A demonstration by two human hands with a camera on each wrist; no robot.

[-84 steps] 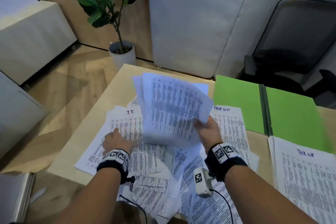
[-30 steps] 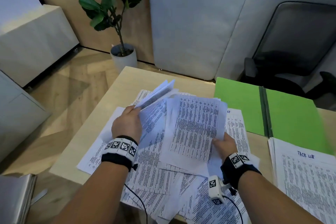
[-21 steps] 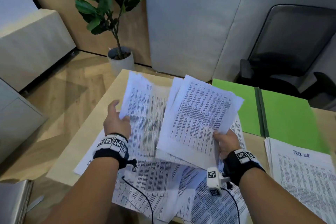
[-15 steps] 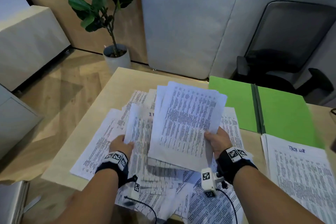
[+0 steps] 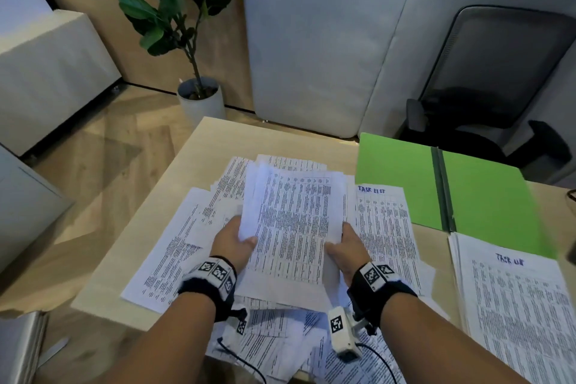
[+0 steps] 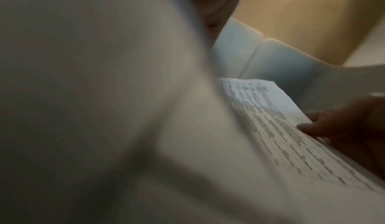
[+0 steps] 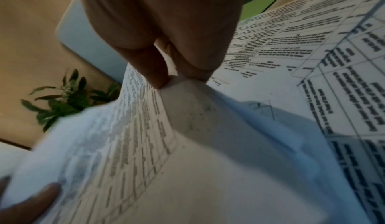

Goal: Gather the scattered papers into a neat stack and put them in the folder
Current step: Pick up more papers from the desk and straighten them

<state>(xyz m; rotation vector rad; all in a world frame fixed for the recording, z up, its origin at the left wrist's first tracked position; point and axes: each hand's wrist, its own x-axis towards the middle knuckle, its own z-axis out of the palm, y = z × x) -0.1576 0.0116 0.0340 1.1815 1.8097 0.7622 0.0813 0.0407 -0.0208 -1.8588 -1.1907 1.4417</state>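
Two hands on one sheaf of papers (image 5: 293,227) raised above table (image 5: 149,227): left hand (image 5: 232,243) gripping left edge, right hand (image 5: 347,248) pinching right edge. More loose sheets (image 5: 174,252) scattered beneath; open green folder (image 5: 480,196) lying flat just right.

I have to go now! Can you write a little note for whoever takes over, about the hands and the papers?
Left hand and right hand each grip a side of the gathered bundle of papers, held above the table.
Loose papers lie scattered underneath.
The green folder lies open to the right, nothing in it, with another paper pile just below it.
Done: some sheets collected.
Left: gather the rest, square the stack, put it in the folder.
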